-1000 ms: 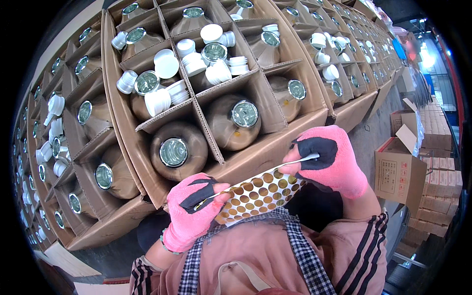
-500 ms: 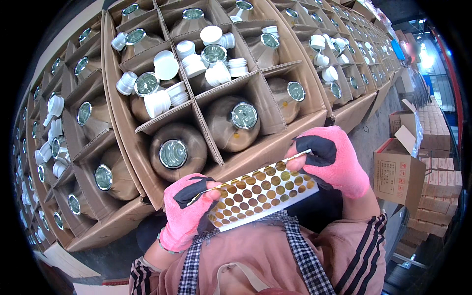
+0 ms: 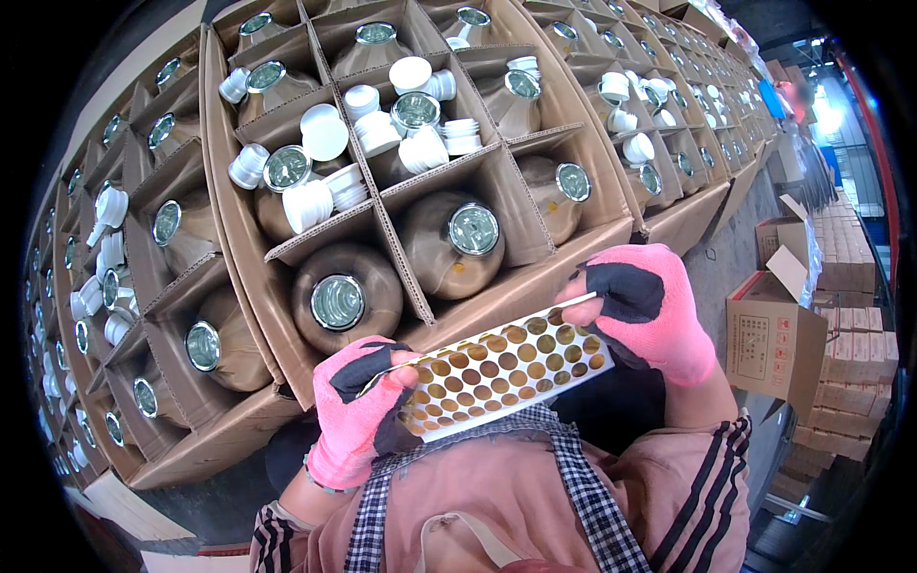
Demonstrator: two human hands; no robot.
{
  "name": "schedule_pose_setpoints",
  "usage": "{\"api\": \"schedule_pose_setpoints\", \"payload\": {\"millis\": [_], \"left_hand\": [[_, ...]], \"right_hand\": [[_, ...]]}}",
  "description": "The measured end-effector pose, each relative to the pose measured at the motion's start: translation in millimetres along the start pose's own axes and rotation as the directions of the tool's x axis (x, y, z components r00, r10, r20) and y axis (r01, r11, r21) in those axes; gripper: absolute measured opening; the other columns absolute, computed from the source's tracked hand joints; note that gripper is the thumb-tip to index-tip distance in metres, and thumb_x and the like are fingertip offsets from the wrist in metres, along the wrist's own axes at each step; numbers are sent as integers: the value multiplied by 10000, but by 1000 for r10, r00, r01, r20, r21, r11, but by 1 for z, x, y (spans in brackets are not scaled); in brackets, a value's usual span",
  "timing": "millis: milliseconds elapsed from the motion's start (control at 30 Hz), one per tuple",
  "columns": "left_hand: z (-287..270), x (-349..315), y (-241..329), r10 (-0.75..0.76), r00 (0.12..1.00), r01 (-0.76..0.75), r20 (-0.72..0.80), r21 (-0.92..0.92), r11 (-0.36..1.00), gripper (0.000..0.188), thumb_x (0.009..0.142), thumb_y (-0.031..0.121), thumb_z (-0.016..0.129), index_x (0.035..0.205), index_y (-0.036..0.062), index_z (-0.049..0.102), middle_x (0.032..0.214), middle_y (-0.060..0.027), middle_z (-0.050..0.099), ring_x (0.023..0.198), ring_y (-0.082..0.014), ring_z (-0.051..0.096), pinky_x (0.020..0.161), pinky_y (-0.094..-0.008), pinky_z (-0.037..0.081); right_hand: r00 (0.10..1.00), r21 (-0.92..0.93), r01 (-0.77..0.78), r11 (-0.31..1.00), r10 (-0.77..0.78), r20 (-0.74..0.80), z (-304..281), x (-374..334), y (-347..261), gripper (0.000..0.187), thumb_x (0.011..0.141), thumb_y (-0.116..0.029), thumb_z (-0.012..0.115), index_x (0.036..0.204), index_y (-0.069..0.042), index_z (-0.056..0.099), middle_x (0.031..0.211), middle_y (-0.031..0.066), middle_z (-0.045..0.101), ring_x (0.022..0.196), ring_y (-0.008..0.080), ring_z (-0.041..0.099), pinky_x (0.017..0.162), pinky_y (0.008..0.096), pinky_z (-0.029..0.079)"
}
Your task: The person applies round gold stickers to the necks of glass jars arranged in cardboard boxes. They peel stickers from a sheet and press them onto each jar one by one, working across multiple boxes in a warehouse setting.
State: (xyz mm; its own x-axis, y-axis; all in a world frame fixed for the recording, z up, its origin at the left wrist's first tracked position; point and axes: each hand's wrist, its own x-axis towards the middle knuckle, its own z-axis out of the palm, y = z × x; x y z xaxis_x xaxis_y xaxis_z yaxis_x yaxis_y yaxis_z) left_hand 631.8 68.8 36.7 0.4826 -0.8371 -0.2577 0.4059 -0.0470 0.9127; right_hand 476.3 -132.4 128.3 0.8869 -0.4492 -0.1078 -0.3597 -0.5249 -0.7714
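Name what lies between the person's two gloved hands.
In the head view, a white sheet of gold dots spans the gap, its ends held by the left hand and right hand.

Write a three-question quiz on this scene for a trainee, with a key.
1. True or false: only the left hand in a pink-and-black glove holds the white sheet with round gold dots.
2. Multiple choice: where do the white plastic caps lie in the divided brown cardboard box? A) Beside necks of the glossy, round-shouldered bottles; B) on the dotted sheet; C) on the wearer's sleeve.
3. Short answer: what pattern do the fabric straps over the wearer's chest have?

Key: 1. False; the right hand in a matching glove holds it too. 2. A. 3. Dark-and-white check.
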Motion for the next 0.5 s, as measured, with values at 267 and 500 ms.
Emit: {"api": "schedule_pose_setpoints", "payload": {"millis": [267, 500], "left_hand": [[-3, -2, -3, -28, 999, 26, -41, -53, 998, 202, 694, 111, 666, 834, -30, 627, 805, -64, 570, 669, -94, 520, 579, -202, 402], [-1, -6, 0, -11, 999, 9, -48, -41, 999, 216, 688, 125, 674, 824, -36, 624, 785, -49, 564, 654, -82, 510, 565, -195, 392]], "right_hand": [[998, -92, 57, 994, -54, 44, -2, 3, -15, 255, 612, -68, 671, 843, -4, 588, 765, 103, 618, 727, 261, 601, 680, 304, 453], [957, -263, 275, 925, -291, -22, 1, -5, -4, 279, 596, -48, 677, 859, -25, 590, 796, 93, 619, 753, 283, 589, 674, 320, 459]]}}
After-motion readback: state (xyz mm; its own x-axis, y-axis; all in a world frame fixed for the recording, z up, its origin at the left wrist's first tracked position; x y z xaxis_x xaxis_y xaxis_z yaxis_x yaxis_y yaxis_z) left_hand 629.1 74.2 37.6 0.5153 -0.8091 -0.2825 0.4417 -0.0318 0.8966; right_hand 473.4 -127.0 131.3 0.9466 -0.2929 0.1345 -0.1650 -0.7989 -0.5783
